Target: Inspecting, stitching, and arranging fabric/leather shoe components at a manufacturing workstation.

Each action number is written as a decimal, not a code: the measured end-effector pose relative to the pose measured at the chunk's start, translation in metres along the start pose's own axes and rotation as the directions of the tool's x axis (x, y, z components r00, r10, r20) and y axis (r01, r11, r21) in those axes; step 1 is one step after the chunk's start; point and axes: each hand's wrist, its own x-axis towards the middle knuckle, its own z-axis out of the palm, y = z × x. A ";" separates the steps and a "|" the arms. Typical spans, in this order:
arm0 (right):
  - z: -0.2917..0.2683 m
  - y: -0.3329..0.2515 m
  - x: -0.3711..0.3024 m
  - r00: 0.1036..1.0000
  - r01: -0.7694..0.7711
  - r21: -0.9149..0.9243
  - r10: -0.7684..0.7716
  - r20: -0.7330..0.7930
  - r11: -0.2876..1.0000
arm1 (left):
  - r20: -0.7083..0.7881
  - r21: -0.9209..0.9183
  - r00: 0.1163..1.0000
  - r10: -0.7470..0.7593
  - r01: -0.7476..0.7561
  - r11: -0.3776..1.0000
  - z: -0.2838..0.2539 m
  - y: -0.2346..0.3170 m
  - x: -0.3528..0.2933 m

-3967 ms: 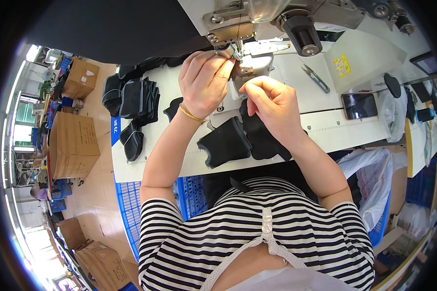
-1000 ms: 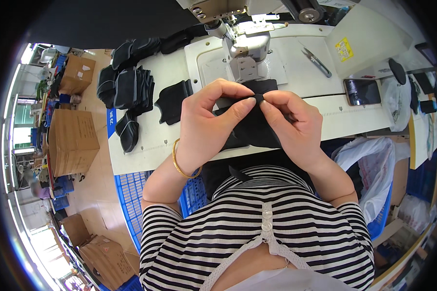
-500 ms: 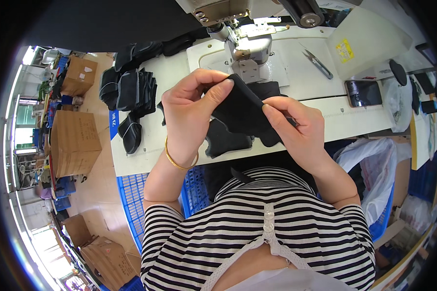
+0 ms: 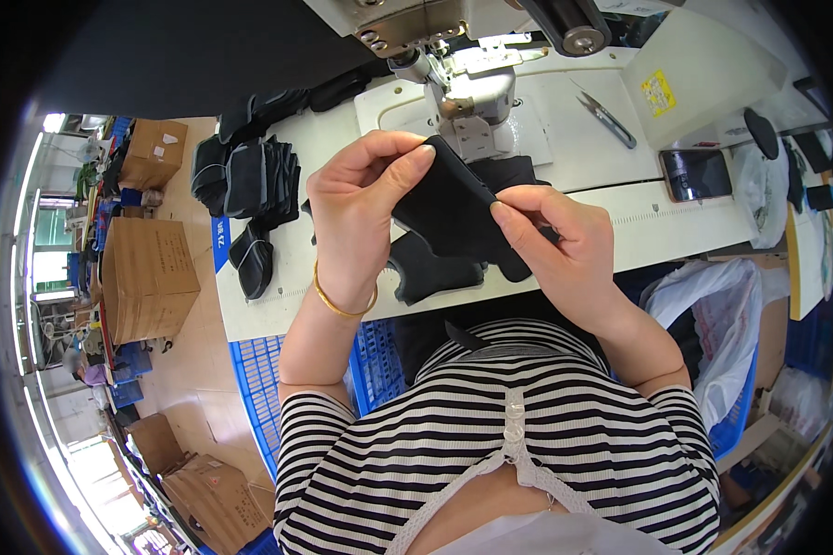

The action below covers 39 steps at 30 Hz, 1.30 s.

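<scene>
Between my two hands a black fabric piece [image 4: 453, 208] is stretched by its upper edge, in front of the sewing machine [image 4: 472, 102]. My left hand [image 4: 366, 199] pinches one corner between thumb and fingers. The other end of that edge is pinched by my right hand [image 4: 560, 240]. Below the held piece, another dark cut piece [image 4: 430, 273] lies at the table's front edge, partly covered. More black fabric [image 4: 509, 173] rests by the machine's base, half hidden behind the held piece.
Stacked dark fabric pieces [image 4: 259, 176] and a tied bundle [image 4: 252, 259] sit left on the white table [image 4: 620, 208]. Thread snips [image 4: 606, 120] and a phone [image 4: 696, 176] lie right. Blue crates [image 4: 259, 370] stand below, one holding a white plastic bag [image 4: 713, 314]. Cardboard boxes [image 4: 148, 277] are on the floor.
Both hands keep their pinch on the black fabric piece. The hands have shifted very slightly left, and the view has tilted a little.
</scene>
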 end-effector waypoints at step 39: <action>0.012 0.006 0.031 0.980 -0.175 0.385 0.199 -0.023 0.906 | 0.181 0.110 0.927 -0.329 0.314 0.943 -0.005 0.022 0.076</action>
